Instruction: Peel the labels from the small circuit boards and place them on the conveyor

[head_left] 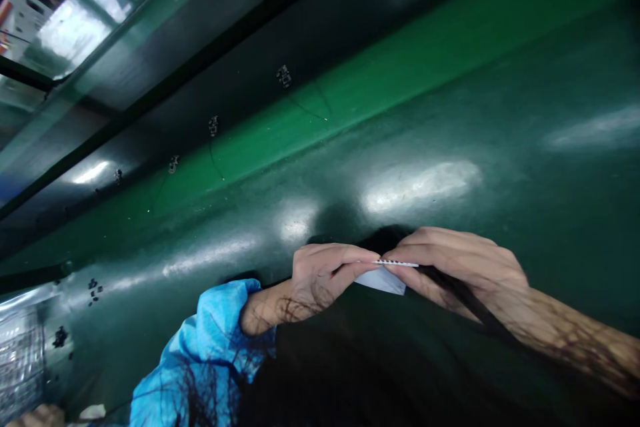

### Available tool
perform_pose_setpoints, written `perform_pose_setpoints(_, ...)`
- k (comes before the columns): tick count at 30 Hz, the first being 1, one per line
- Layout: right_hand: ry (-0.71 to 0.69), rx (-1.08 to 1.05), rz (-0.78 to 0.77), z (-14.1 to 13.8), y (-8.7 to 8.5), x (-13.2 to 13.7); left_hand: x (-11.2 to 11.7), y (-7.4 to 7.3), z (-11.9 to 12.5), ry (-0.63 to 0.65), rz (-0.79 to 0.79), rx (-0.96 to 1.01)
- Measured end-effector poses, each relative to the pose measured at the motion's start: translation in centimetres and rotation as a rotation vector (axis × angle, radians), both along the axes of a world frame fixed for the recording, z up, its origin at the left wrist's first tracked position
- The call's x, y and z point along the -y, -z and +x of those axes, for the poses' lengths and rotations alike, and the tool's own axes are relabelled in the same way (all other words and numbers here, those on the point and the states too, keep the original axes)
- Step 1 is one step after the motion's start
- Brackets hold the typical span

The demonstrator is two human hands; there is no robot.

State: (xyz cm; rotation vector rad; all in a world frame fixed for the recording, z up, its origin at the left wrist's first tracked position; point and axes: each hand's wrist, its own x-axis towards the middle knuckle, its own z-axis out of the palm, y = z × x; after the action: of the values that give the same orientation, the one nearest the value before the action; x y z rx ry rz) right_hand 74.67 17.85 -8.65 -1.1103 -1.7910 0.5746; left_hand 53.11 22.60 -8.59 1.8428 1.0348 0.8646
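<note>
A thin white strip with dark marks along it (399, 263) is seen nearly edge-on between my two hands. My left hand (316, 275) pinches its left end between thumb and fingertips. From the other side, my right hand (463, 268) grips it with the thumb beneath and the fingers curled over. Just below the strip a pale white sheet (384, 281) shows between the hands; whether it is part of the strip I cannot tell. Both hands are above the dark green work surface (500, 180). Dark hair strands cross the view in front of both forearms.
Small circuit-like parts with thin wires, among them a nearer one (283, 77) and a farther one (213, 125), lie along a bright green strip (400, 93). Small black pieces (93, 289) and clear plastic trays (23, 353) are at left. Another person's hand (40, 416) shows bottom left.
</note>
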Motion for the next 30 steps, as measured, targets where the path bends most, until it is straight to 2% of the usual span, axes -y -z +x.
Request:
perform_pose_setpoints(2, 0.003, -0.003, 0.014, 0.1, 0.0, 0.1, -0.4, -0.5, -0.2, 0.172, 0.012, 0.037)
perform_pose_setpoints(4, 0.0, 0.005, 0.009, 0.2, -0.1, 0.1, -0.7, -1.0, -0.3, 0.255, 0.005, 0.016)
perform_pose_setpoints(9, -0.017, 0.025, -0.005, 0.5, -0.6, -0.1, -0.9, -1.4, -0.4, 0.244, -0.054, 0.013)
perform_pose_setpoints(13, -0.042, 0.049, -0.015, 0.4, -1.0, -0.2, -0.7, -1.5, -0.2, 0.292, -0.093, 0.039)
perform_pose_setpoints(15, -0.046, 0.026, -0.045, 0.2, -1.1, -0.2, -0.5, -1.7, -0.3, 0.265, -0.178, -0.042)
perform_pose_setpoints(18, -0.029, -0.063, -0.16, 0.2, -1.1, -0.3, -0.2, -2.1, -0.2, 0.133, -0.304, -0.173)
perform_pose_setpoints(23, -0.01, -0.076, -0.318, 0.7, -1.6, -0.8, -0.1, -2.2, 0.3, -0.085, -0.447, -0.195)
perform_pose_setpoints(27, 0.003, -0.146, -0.404, 0.7, -2.0, -0.9, 0.1, -1.8, 0.4, -0.113, -0.584, -0.044)
perform_pose_setpoints(30, 0.023, -0.176, -0.389, 0.6, -1.9, -0.8, 0.3, -1.6, 0.2, -0.078, -0.609, -0.009)
